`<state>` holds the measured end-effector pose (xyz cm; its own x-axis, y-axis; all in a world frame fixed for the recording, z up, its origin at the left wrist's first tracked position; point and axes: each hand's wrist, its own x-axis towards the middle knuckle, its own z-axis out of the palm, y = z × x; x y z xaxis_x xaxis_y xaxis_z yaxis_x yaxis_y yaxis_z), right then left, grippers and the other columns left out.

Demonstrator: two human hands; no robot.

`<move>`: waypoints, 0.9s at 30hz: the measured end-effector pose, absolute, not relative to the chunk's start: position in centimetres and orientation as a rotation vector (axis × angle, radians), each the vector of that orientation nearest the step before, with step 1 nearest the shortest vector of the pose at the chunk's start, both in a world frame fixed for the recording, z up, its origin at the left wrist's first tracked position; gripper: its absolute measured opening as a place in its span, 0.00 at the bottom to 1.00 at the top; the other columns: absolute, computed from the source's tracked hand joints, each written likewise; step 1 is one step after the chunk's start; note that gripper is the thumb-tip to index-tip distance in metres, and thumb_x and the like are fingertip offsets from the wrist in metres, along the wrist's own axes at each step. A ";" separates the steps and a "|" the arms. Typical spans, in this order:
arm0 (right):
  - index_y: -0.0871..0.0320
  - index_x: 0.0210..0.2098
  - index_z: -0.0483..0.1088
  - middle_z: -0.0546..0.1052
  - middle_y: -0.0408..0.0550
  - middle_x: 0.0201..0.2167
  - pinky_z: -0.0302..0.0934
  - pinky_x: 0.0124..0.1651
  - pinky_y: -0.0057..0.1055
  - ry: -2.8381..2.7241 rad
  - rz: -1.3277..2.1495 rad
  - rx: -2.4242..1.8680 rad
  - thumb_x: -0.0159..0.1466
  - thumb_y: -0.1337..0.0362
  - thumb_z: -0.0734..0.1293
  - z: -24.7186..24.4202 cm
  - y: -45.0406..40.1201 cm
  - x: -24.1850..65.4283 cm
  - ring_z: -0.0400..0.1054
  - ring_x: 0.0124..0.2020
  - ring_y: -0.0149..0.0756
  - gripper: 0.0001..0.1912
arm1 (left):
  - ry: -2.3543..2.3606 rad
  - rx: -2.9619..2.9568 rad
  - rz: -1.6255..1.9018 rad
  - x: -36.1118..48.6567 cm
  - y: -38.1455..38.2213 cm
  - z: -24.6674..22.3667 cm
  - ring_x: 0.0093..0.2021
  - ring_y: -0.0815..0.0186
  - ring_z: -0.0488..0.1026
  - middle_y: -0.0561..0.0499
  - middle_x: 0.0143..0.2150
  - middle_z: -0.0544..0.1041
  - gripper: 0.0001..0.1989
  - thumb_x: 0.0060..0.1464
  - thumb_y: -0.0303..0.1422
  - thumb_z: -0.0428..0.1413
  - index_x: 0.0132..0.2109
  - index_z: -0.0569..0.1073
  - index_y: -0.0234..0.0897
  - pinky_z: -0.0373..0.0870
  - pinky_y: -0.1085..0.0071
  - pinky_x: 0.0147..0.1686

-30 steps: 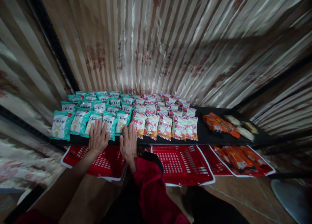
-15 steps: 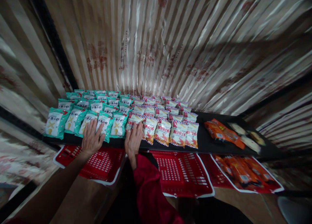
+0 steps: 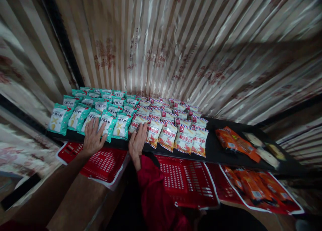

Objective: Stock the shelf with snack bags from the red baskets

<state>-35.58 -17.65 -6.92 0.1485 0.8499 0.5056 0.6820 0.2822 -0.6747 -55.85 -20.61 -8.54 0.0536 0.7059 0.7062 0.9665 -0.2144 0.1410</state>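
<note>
Rows of teal and white snack bags (image 3: 57, 119) stand on the left part of a black shelf (image 3: 213, 150). Beside them are rows of white bags with red print and striped edges (image 3: 167, 136). My left hand (image 3: 93, 137) rests with fingers spread against the front of the teal bags. Against the leftmost front striped bag lies my right hand (image 3: 138, 142), its fingers extended and its thumb apart. Neither hand is closed around a bag.
Orange packets (image 3: 236, 142) and pale packets (image 3: 268, 157) lie flat on the shelf's right part. Below hang red baskets (image 3: 187, 180) with white rims; the right one holds more orange packets (image 3: 256, 187). A striped curtain (image 3: 161, 40) covers the back.
The view has tilted and shifted slightly, so the shelf slopes more to the right. Both hands stay at the same bags, with nothing taken or let go.
</note>
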 end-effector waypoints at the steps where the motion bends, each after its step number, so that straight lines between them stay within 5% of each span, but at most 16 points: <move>1: 0.67 0.65 0.49 0.49 0.65 0.67 0.47 0.63 0.54 -1.587 0.221 -1.444 0.69 0.62 0.46 -7.0 -17.5 -35.5 0.39 0.69 0.46 0.28 | -1.667 -1.951 -0.973 -55.2 -20.9 -8.5 0.70 0.49 0.37 0.47 0.71 0.37 0.30 0.59 0.35 0.48 0.67 0.51 0.44 0.41 0.45 0.64; 13: 0.68 0.66 0.48 0.51 0.62 0.67 0.47 0.65 0.49 -1.671 0.323 -1.385 0.70 0.59 0.45 -5.7 -17.8 -34.3 0.41 0.69 0.42 0.29 | -1.561 -2.159 -0.866 -44.3 -21.3 -9.3 0.69 0.51 0.42 0.41 0.69 0.49 0.29 0.58 0.30 0.48 0.66 0.56 0.39 0.49 0.51 0.64; 27: 0.64 0.64 0.53 0.49 0.61 0.68 0.45 0.65 0.51 -1.681 0.264 -1.417 0.70 0.56 0.48 -4.5 -18.0 -25.2 0.40 0.69 0.43 0.28 | -1.592 -2.207 -0.799 -41.1 -20.3 -8.2 0.69 0.53 0.41 0.44 0.70 0.45 0.27 0.59 0.32 0.49 0.65 0.58 0.43 0.47 0.51 0.64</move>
